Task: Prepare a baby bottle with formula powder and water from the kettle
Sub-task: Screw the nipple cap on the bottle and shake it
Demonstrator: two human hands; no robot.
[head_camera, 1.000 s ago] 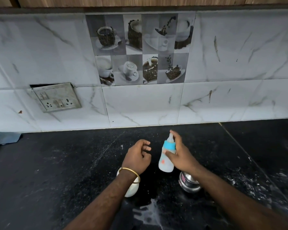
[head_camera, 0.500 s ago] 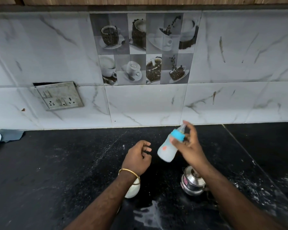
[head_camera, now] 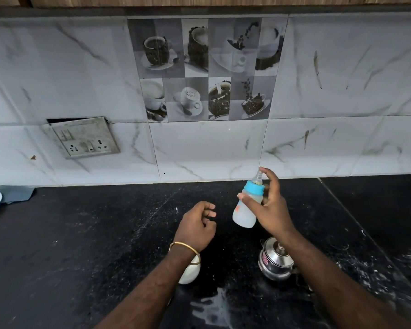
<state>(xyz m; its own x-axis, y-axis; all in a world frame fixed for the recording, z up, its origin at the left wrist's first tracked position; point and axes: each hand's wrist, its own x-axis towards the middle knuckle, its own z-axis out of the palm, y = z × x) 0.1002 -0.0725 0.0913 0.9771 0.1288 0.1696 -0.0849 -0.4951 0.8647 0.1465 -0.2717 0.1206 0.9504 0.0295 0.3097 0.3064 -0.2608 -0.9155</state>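
I see the right hand (head_camera: 274, 210) holding the baby bottle (head_camera: 246, 210) in the air above the black counter (head_camera: 81, 233), thumb across the front of the body, fingers curled behind it, forefinger lifted beside the clear teat; the bottle has a blue collar and milky liquid inside, and leans with its teat up and slightly to the right; half a second ago it leaned further over, and a second ago it stood nearly upright and lower, so it has swung back and forth; the left hand (head_camera: 196, 225) hovers just left of the bottle, fingers loosely curled, holding nothing, a gold bangle (head_camera: 185, 249) on its wrist, much as before; a steel kettle (head_camera: 275, 260) stands on the counter below the right wrist; a white cup (head_camera: 189, 273) sits partly hidden under the left forearm; a pale puddle (head_camera: 211, 309) lies between the arms.
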